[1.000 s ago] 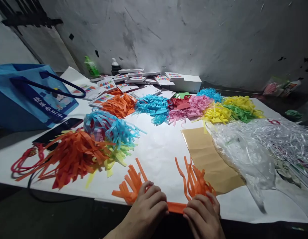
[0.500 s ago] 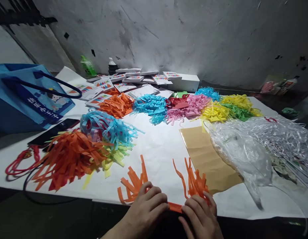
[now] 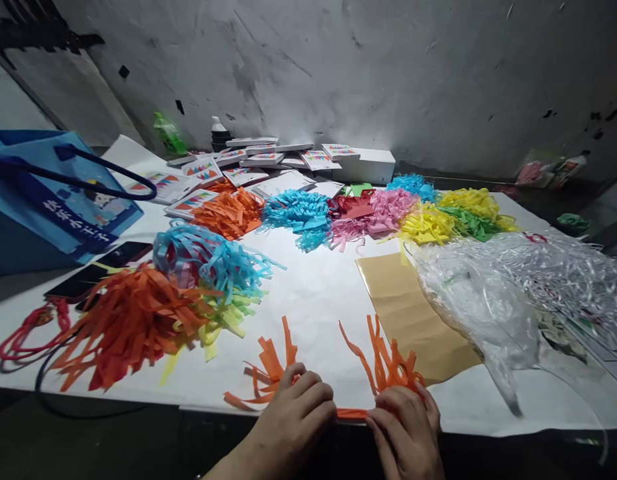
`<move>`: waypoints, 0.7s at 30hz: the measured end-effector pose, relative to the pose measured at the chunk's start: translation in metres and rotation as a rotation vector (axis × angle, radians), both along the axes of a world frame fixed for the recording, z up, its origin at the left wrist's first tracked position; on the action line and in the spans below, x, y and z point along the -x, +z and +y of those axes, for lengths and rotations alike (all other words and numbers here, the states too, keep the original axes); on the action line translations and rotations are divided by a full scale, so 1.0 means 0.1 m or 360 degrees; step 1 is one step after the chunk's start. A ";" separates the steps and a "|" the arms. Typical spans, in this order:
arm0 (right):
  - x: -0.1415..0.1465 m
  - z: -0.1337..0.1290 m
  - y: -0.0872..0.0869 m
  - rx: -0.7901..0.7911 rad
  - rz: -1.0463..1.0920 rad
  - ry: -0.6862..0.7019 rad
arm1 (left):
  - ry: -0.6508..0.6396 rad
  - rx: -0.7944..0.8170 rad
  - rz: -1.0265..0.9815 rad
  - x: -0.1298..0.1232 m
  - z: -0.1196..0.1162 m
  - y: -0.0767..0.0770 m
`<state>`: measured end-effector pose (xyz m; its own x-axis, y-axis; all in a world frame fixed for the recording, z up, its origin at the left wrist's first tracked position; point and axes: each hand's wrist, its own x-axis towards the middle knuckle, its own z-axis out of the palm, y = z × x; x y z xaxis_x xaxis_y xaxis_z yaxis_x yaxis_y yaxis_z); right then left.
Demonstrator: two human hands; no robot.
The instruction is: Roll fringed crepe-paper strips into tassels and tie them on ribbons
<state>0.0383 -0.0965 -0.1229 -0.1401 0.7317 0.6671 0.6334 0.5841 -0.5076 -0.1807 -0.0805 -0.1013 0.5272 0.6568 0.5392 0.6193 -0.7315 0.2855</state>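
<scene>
At the front edge of the table, my left hand and my right hand are both closed on one orange tissue-paper tassel. Its narrow middle band stretches taut between them along the table edge. Cut orange strips fan out beyond the fingers of each hand, a smaller spread on the left and a denser one on the right. My fingers hide the rest of the band. To the left of my left hand lies a pile of orange tassels, with light-blue tassels behind it.
A brown paper sheet lies right of centre, beside a clear plastic bag and silvery strands. Bunches of coloured tassels, such as blue ones, line the back, before stacked packs. A blue bag and phone sit left.
My hands stay closed on the orange tassel, its band now lying straighter and more level. My right fingers have shifted slightly. The whole view has moved a little.
</scene>
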 end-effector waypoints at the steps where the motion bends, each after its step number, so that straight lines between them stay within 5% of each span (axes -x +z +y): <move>1: 0.00 0.00 -0.01 -0.0020 0.0006 -0.0020 | 0.0009 -0.0020 -0.0024 0.00 0.00 -0.02; 7: 0.05 -0.01 -0.01 0.0068 0.0022 -0.0124 | 0.0152 0.0407 -0.0112 -0.05 -0.05 0.11; 10: 0.10 0.00 0.01 0.0117 -0.0013 -0.0233 | 0.0281 0.0726 0.0041 -0.11 -0.03 0.28; 14: 0.18 0.02 0.03 0.0064 -0.0180 -0.0395 | 0.0404 0.0811 0.0302 -0.20 0.07 0.41; 21: 0.13 0.02 0.05 -0.0404 -0.0443 0.0046 | 0.0390 0.0861 0.0398 -0.21 0.08 0.44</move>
<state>0.0250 -0.0947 -0.1183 -0.3598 0.5411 0.7601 0.7082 0.6887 -0.1550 -0.1596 -0.0721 -0.0575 0.3943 0.9187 -0.0219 0.8458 -0.3534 0.3996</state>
